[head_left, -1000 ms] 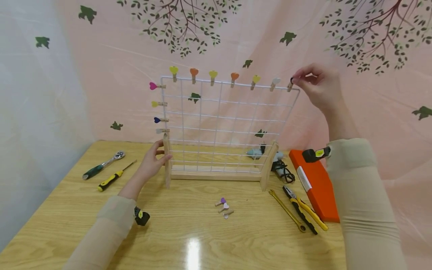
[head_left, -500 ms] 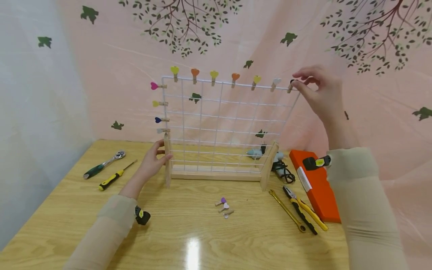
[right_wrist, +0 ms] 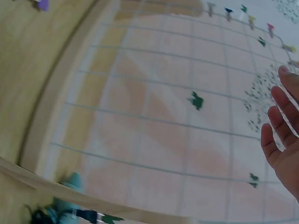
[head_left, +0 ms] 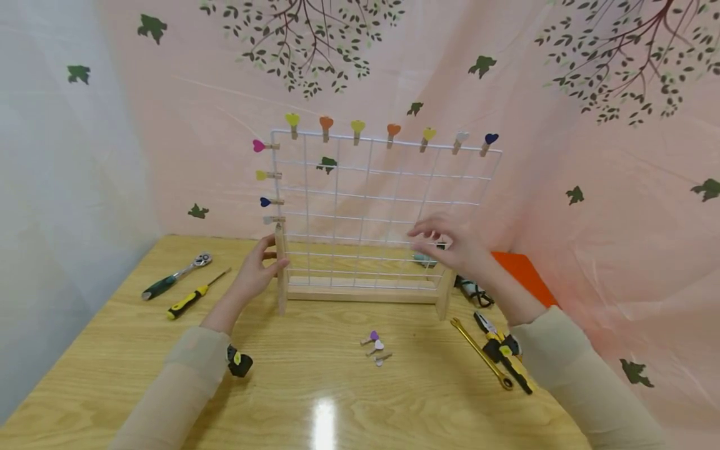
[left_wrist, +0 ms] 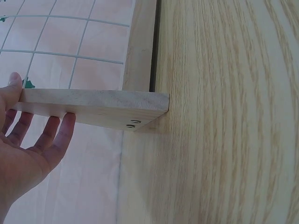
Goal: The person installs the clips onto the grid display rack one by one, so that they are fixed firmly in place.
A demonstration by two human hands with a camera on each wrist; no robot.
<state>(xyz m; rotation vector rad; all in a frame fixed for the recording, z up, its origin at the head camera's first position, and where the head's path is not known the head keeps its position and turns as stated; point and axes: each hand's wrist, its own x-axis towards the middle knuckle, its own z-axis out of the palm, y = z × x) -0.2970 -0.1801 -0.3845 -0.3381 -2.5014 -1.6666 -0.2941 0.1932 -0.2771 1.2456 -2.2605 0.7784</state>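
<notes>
A white wire grid (head_left: 365,187) stands upright in a wooden stand (head_left: 360,295). My left hand (head_left: 253,269) grips the stand's left leg (left_wrist: 93,107), thumb on one face and fingertips on the other. Heart-topped clothespins line the grid's top bar, with a dark blue one (head_left: 491,139) at the right end; several more clip to its left side, a pink one (head_left: 259,145) uppermost. My right hand (head_left: 452,247), slightly blurred, hovers before the grid's lower right with nothing in its loosely bent fingers. On the table lie three small clothespins, including a purple one (head_left: 374,336).
A ratchet (head_left: 177,275) and a yellow screwdriver (head_left: 194,300) lie at left on the table (head_left: 281,400). At right are a gold wrench (head_left: 480,353), yellow-black pliers (head_left: 506,356) and an orange case (head_left: 523,272). A light blue tool (right_wrist: 70,182) with a black cord sits behind the stand.
My right hand has let go of the dark blue clothespin at the top right corner and moved down and left. The clothespin stays on the bar. My left hand keeps its hold.
</notes>
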